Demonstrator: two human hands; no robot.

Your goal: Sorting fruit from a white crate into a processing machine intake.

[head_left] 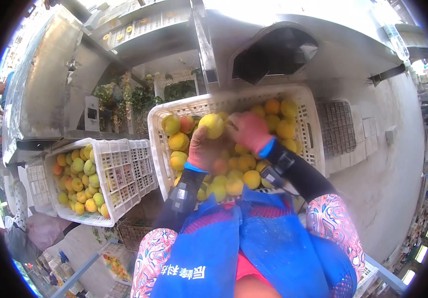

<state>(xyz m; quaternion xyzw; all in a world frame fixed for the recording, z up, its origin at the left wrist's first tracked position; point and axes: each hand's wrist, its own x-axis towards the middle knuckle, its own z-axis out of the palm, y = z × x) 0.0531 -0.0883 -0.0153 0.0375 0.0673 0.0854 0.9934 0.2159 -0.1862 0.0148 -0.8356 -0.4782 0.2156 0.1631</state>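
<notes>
In front of me stands a white plastic crate (155, 130) filled with yellow peaches (246, 162), some blushed orange. My left hand (201, 151), in a pinkish glove, is closed around a yellow peach (212, 126) and holds it above the other fruit. Just to its right is my right hand (252, 130), also gloved, over the crate's far half. Its fingers are curled and bent toward the held peach. Whether anything lies between them is hidden, and they look slightly blurred.
Left of the crate, a second white crate (119, 174) stands tilted, full of yellow and greenish peaches. Metal machinery with a dark opening (273, 54) rises beyond my crate. A dark grate (336, 127) lies to the right. Another person (42, 231) is at the far left.
</notes>
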